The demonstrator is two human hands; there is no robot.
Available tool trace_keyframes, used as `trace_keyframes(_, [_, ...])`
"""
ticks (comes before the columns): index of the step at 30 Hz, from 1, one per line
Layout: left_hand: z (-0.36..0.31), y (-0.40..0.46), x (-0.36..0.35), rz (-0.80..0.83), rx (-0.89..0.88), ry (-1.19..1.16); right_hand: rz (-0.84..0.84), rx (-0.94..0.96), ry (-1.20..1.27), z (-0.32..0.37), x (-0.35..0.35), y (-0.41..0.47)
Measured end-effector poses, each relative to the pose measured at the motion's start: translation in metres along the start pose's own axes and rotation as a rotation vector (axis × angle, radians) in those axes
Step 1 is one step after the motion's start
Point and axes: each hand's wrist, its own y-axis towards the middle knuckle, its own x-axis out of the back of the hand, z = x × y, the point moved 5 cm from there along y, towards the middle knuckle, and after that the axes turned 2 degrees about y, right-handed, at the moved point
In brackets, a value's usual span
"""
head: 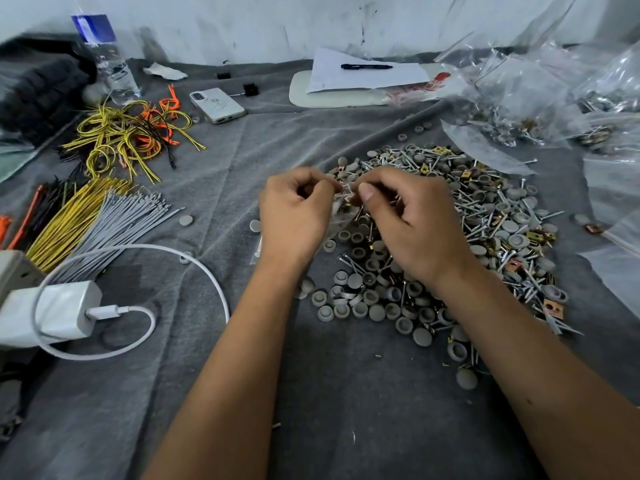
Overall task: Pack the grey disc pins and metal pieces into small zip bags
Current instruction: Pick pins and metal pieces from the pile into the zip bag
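Note:
A big heap of grey disc pins, screws and brass-coloured metal pieces (pixel 485 223) lies on the grey cloth, right of centre. Over its left edge both hands meet on one small clear zip bag (pixel 343 211), which has a few metal pieces inside. My left hand (pixel 294 216) pinches the bag's left side, my right hand (pixel 408 220) pinches its top right. Part of the bag is hidden behind my fingers. Loose grey discs (pixel 360 303) spread toward me below my wrists.
Filled clear bags (pixel 512 95) pile up at the back right. Yellow and orange wire ties (pixel 128 133), grey cable ties (pixel 114 223), a white charger with cable (pixel 59 313), a phone (pixel 217 105), a water bottle (pixel 110 64), and paper with a pen (pixel 367 72) lie around.

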Motion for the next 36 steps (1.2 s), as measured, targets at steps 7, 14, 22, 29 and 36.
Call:
trace_keyframes(7, [0.003, -0.001, 0.003, -0.036, 0.050, 0.002, 0.140, -0.179, -0.594, -0.029, 0.002, 0.003])
trace_keyframes(14, [0.005, 0.001, 0.009, -0.128, 0.141, -0.078, 0.206, -0.181, -0.613, -0.031, -0.005, 0.001])
trace_keyframes(22, [0.008, 0.002, 0.012, -0.192, 0.175, -0.162, 0.171, -0.250, -0.707, -0.030, -0.007, 0.004])
trace_keyframes(29, [0.009, 0.003, 0.012, -0.183, 0.171, -0.164, 0.098, -0.267, -0.678, -0.031, -0.005, 0.008])
trace_keyframes(36, [0.009, 0.002, 0.011, -0.172, 0.166, -0.177, 0.014, -0.303, -0.592, -0.029, 0.001, 0.006])
